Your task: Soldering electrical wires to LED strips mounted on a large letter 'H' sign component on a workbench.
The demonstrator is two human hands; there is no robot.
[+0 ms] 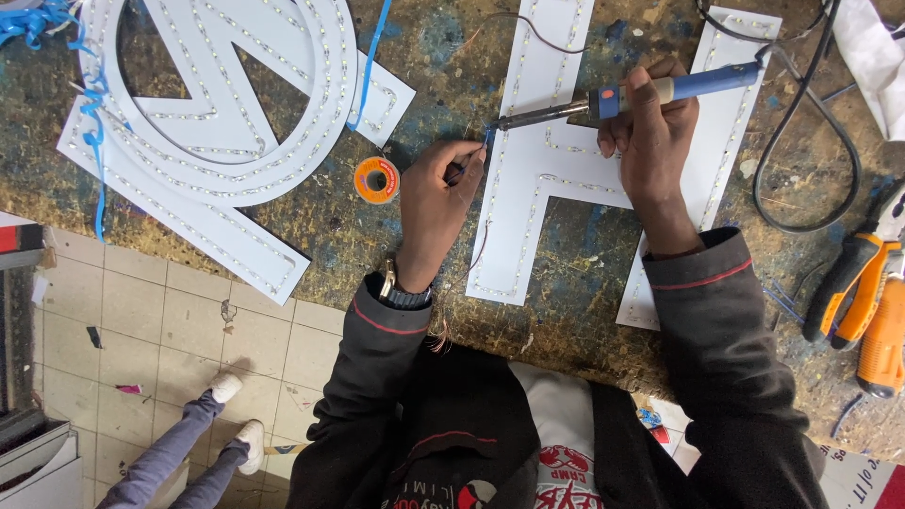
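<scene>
My right hand [650,132] is closed around the blue handle of a soldering iron [622,97], which lies nearly level and points left. Its metal tip ends at the top left edge of a white letter panel [542,179] that lies flat on the tabletop [566,311] and is lined with small LED dots. My left hand [436,198] is pinched shut on a thin wire [476,250] right at the tip; the wire trails down over the panel toward my sleeve. Both hands rest on or just above the panel, close together.

An orange solder spool [376,179] sits just left of my left hand. Further left is a large round white sign [226,94] with the same dotted strips. At the right edge lie orange-handled pliers [853,283] beside a black cable [801,132]. Below the tabletop, a person's legs in white shoes [236,415] stand on the tiled floor [141,311].
</scene>
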